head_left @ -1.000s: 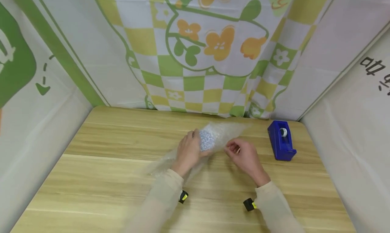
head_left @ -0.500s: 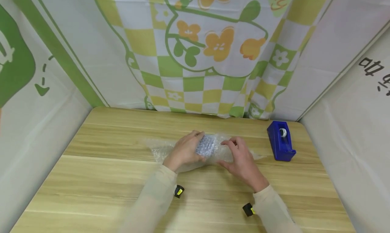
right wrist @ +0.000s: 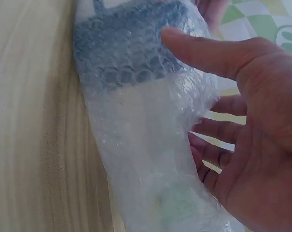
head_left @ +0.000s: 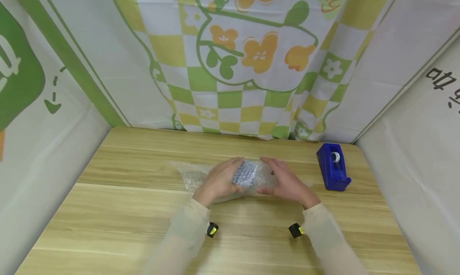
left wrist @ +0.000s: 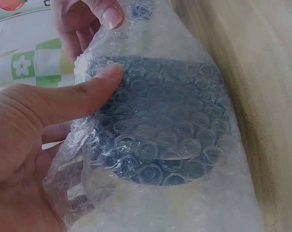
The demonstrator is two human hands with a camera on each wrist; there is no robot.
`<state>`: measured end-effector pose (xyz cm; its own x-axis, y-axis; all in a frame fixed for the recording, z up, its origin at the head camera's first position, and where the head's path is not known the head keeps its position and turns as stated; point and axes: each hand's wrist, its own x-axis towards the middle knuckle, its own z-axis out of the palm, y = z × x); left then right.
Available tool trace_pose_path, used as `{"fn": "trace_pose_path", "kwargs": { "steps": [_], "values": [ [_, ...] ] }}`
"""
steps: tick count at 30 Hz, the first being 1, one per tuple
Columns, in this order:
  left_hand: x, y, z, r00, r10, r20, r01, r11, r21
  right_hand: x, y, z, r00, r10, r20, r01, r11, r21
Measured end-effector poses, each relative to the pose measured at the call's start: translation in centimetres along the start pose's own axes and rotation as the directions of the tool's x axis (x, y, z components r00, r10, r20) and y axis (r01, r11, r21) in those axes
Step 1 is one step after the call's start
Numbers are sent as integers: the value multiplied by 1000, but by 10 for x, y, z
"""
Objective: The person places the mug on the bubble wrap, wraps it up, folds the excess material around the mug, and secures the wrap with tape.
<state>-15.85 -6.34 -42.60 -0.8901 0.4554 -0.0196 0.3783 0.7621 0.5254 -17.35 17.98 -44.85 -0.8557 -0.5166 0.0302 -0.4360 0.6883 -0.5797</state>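
A blue, speckled-looking object (head_left: 245, 174) lies at the middle of the table, wrapped in clear bubble wrap (head_left: 192, 179). Through the bubbles in the left wrist view it looks dark blue with a rounded lower edge; its exact kind is blurred by the wrap. My left hand (head_left: 217, 181) grips the bundle's left side, thumb (left wrist: 95, 92) over the wrapped face and fingers behind. On the other side my right hand (head_left: 289, 183) holds the wrap, with its thumb (right wrist: 199, 48) on the blue part and fingers curled round the far side. Loose wrap trails out past both hands.
A blue tape dispenser (head_left: 332, 169) with a small white-cored roll stands at the table's back right. The wooden table (head_left: 125, 219) meets a checked, flowered curtain (head_left: 230, 99) at the back, with white fabric walls at both sides.
The bundle has turned from slanting to lying nearly level across the table. My right hand has gone from bent fingers at the wrap's edge to spanning its right part; the left keeps its grip.
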Motion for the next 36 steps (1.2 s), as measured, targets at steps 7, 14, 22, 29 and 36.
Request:
{"fn": "trace_pose_path", "kwargs": {
  "steps": [7, 14, 22, 29, 36],
  "values": [
    [-1, -1, 2, 1000, 16, -25, -16, 1000, -9, 4, 0, -3, 996, 67, 66, -74, 991, 114],
    [0, -4, 4, 1000, 13, -20, -13, 1000, -10, 4, 5, -5, 995, 71, 76, -80, 989, 125],
    [-1, -4, 4, 1000, 11, -18, -11, 1000, -14, 6, 6, -6, 998, 34, 57, -39, 996, 76],
    [-1, -5, 5, 1000, 15, -19, -16, 1000, -21, 8, 14, -4, 995, 20, 99, -36, 987, 160],
    [-1, -5, 6, 1000, 15, -24, -16, 1000, -21, 9, 25, -1, 994, 27, 105, -45, 983, 177]
  ]
}}
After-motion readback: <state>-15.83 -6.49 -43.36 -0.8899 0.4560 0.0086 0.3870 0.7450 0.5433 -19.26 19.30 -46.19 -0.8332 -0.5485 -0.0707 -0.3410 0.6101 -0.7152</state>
